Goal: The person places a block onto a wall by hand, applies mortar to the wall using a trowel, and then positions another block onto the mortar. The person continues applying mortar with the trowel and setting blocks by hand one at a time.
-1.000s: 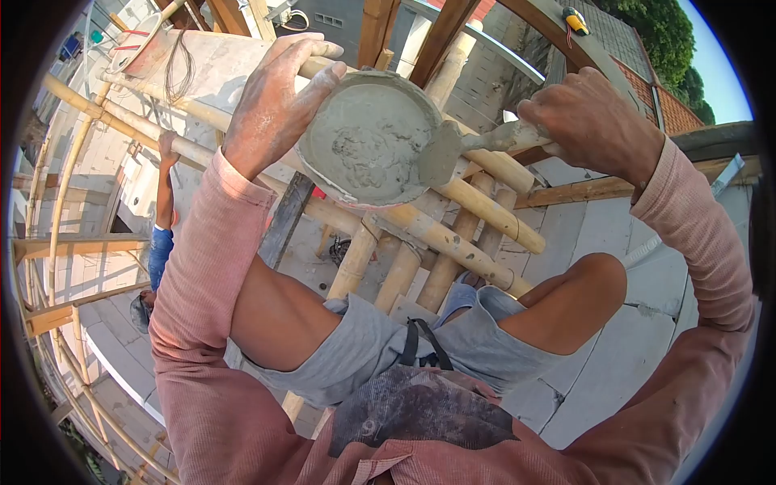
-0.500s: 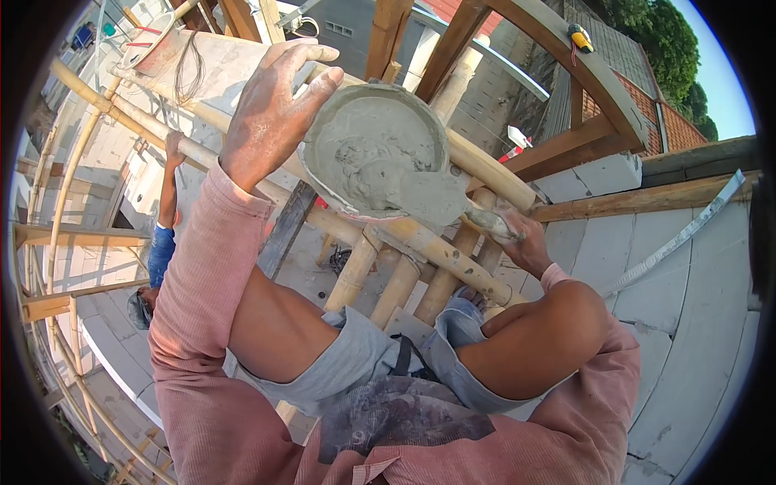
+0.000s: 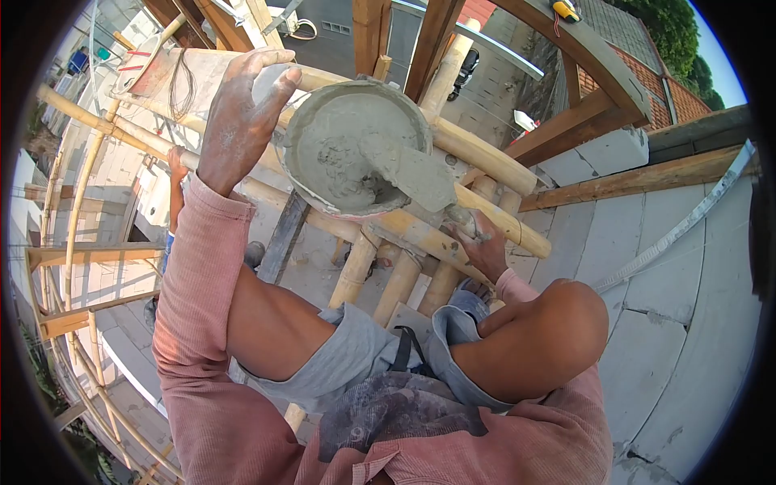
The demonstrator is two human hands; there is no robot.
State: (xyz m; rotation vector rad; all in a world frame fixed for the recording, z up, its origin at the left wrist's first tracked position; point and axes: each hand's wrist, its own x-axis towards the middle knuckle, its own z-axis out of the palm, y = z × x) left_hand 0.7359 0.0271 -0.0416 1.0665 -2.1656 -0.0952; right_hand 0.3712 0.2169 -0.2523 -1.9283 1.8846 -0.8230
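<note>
A bucket (image 3: 304, 182) of wet grey mortar (image 3: 331, 121) rests on the bamboo poles before my knees. My right hand (image 3: 483, 246) is wrapped round the handle of a trowel (image 3: 424, 184). The trowel's mortar-coated blade reaches over the bucket's right side, its tip at a dark hollow in the mortar. Up at the bucket's left stands my left hand (image 3: 238, 121), thumb and fingers apart with nothing between them. Dried mortar whitens its skin.
Bamboo poles (image 3: 356, 267) cross below me, with a drop between them. At right run a pale block wall (image 3: 655, 323) and a metal strip (image 3: 679, 230). A wooden arched frame (image 3: 566, 133) carries a yellow tape measure (image 3: 566, 10). Another person's arm (image 3: 176, 182) is at left.
The trowel blade has shifted within the bucket, and a hollow now shows in the mortar. My view has tilted slightly. The other person at left is less visible.
</note>
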